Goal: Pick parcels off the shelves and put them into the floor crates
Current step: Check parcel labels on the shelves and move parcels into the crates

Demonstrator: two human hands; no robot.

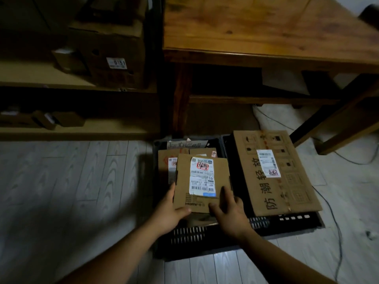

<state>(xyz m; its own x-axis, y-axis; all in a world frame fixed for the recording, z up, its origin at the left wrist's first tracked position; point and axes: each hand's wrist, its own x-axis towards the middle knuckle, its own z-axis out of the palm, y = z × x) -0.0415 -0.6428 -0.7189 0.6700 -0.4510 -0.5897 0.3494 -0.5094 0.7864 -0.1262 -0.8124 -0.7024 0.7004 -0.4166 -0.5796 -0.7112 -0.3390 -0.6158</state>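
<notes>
Both hands hold one small labelled parcel by its near corners; the left hand has its fingers clamped along the left edge, the right hand pinches the right corner; the parcel is over the left crate, above other parcels; a large flat carton covers the right crate; boxes sit on the shelves far left.

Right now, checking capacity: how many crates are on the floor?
2. The left crate lies below the small held parcel; the right crate, beside it, is topped by a big flat box. More may sit out of frame.
</notes>
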